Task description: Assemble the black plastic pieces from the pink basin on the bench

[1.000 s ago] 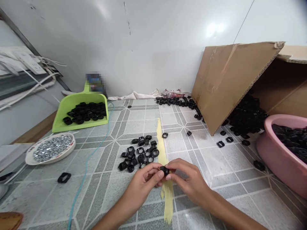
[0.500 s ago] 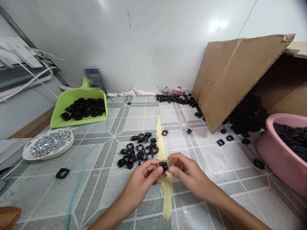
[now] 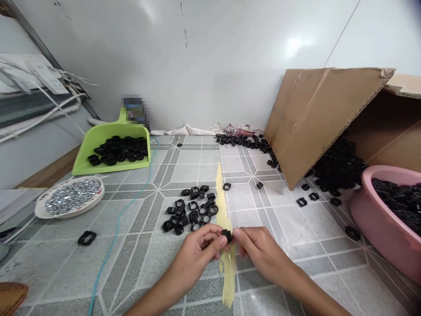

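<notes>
Both hands meet low in the middle over a tiled surface. My left hand and my right hand pinch one small black plastic part between their fingertips, above a yellow strip of tape. Just beyond the hands lies a loose pile of black ring-shaped parts.
A green dustpan holds black parts at the back left. A white plate of shiny metal pieces lies left. A tipped cardboard box spills black parts at right, beside a pink basin. A blue cable runs across the tiles.
The hands keep the black part pinched between them and have shifted only slightly. The view has tilted a little.
</notes>
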Available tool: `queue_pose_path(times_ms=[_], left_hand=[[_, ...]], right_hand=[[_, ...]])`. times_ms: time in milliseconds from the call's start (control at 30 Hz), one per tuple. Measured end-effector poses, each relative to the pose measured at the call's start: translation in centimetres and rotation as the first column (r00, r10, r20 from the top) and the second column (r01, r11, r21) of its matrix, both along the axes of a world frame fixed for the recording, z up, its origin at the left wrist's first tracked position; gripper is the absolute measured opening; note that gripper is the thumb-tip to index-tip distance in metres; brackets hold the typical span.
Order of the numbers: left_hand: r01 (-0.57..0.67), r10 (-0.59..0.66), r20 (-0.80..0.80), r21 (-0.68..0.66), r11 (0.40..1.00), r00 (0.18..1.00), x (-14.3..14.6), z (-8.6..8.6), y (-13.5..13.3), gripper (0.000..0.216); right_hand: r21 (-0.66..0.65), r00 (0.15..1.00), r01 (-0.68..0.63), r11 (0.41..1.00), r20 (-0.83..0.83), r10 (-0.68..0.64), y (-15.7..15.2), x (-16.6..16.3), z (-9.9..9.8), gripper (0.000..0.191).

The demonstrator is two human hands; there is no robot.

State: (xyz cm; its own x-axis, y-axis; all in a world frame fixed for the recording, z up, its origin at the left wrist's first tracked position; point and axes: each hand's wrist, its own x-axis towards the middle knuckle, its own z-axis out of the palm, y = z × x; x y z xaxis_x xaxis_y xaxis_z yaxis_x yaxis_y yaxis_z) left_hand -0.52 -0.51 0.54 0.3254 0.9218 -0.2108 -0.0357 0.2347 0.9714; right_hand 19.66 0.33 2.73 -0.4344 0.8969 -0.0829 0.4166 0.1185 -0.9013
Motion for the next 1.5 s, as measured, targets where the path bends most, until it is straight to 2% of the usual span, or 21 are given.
queue_pose_path(times_ms=[67,133,233,367,500,667,833,967,1067,1133,1167,1233,1267,1300,1333,1367,1400,1467,1500], left_hand=[[-0.003,0.003,0.000,0.000,1.000,1.000,0.0,0.0,-0.1,0.032],[-0.006,0.006,-0.001,0.004,1.000,1.000,0.0,0.1,-0.1,0.031],[0.000,0.000,-0.002,0.018,1.000,1.000,0.1,0.1,-0.1,0.032],[0.010,-0.010,-0.004,0.035,0.999,1.000,0.1,0.2,-0.1,0.031],[0.045,-0.045,-0.004,0.060,0.997,0.999,0.0,0.3,0.1,0.030],[0.067,-0.067,-0.010,0.067,0.995,0.998,-0.2,0.3,-0.3,0.028],[0.077,-0.073,-0.052,0.086,0.993,0.996,-0.2,0.0,-1.4,0.029],[0.079,-0.037,-0.185,0.226,0.971,0.982,-0.2,0.1,-1.7,0.023],[0.094,0.066,-0.343,0.430,0.898,0.937,-0.6,0.2,-1.7,0.020],[0.167,0.137,-0.447,0.576,0.800,0.884,-1.2,0.3,-1.4,0.026],[0.209,0.189,-0.493,0.642,0.738,0.849,-1.6,0.5,-1.2,0.030],[0.240,0.360,-0.557,0.733,0.636,0.748,-2.7,0.8,-0.3,0.037],[0.218,0.475,-0.571,0.762,0.610,0.670,-3.4,1.1,0.3,0.040],[0.177,0.579,-0.584,0.775,0.606,0.569,-4.1,1.4,1.0,0.042],[0.132,0.651,-0.605,0.771,0.623,0.458,-5.0,1.6,1.7,0.045],[0.106,0.675,-0.640,0.750,0.653,0.367,-5.9,1.8,2.4,0.049],[0.111,0.650,-0.685,0.711,0.694,0.328,-6.7,1.9,3.1,0.050],[0.138,0.537,-0.764,0.612,0.779,0.359,-8.2,1.9,4.1,0.043],[0.144,0.497,-0.780,0.581,0.801,0.380,-8.8,1.9,4.5,0.041]], right_hand=[[-0.030,0.997,-0.018,0.999,-0.074,0.016,0.0,0.0,-0.1,0.023],[-0.033,0.995,-0.022,0.999,-0.097,0.019,0.0,0.0,-0.2,0.021],[-0.021,0.998,-0.001,1.000,-0.055,0.000,0.1,0.1,-0.3,0.039],[-0.043,0.991,-0.031,0.999,-0.130,0.025,0.2,0.0,0.0,0.018],[0.020,0.998,-0.056,0.998,-0.027,0.057,-0.3,-0.1,0.2,0.011],[0.108,0.989,-0.094,0.990,0.121,0.081,-0.9,-0.3,0.1,0.021],[-0.024,0.992,-0.118,0.993,0.032,0.118,-1.1,-0.4,0.3,0.038],[-0.103,0.997,-0.045,0.994,-0.071,0.037,-1.2,-0.5,0.3,0.039],[-0.165,0.962,-0.063,0.984,-0.274,0.015,-1.1,-1.1,0.1,0.032],[-0.165,0.929,-0.067,0.984,-0.369,0.001,-1.0,-1.5,0.1,0.031],[-0.135,0.927,-0.027,0.990,-0.374,-0.026,-1.1,-1.5,0.3,0.030],[-0.011,0.936,0.154,0.988,-0.320,-0.150,-1.8,-0.7,0.8,0.028],[0.078,0.930,0.273,0.959,-0.278,-0.243,-2.3,0.2,1.2,0.027],[0.183,0.907,0.393,0.901,-0.237,-0.348,-3.1,1.6,1.6,0.027],[0.301,0.864,0.503,0.810,-0.202,-0.461,-4.0,3.4,2.2,0.028],[0.423,0.799,0.589,0.689,-0.175,-0.575,-5.0,5.5,2.8,0.030],[0.550,0.706,0.645,0.531,-0.162,-0.689,-6.0,7.9,3.4,0.033],[0.741,0.463,0.637,0.214,-0.146,-0.874,-7.7,12.9,4.9,0.040],[0.810,0.353,0.575,0.113,-0.121,-0.928,-8.2,15.2,5.6,0.044]])
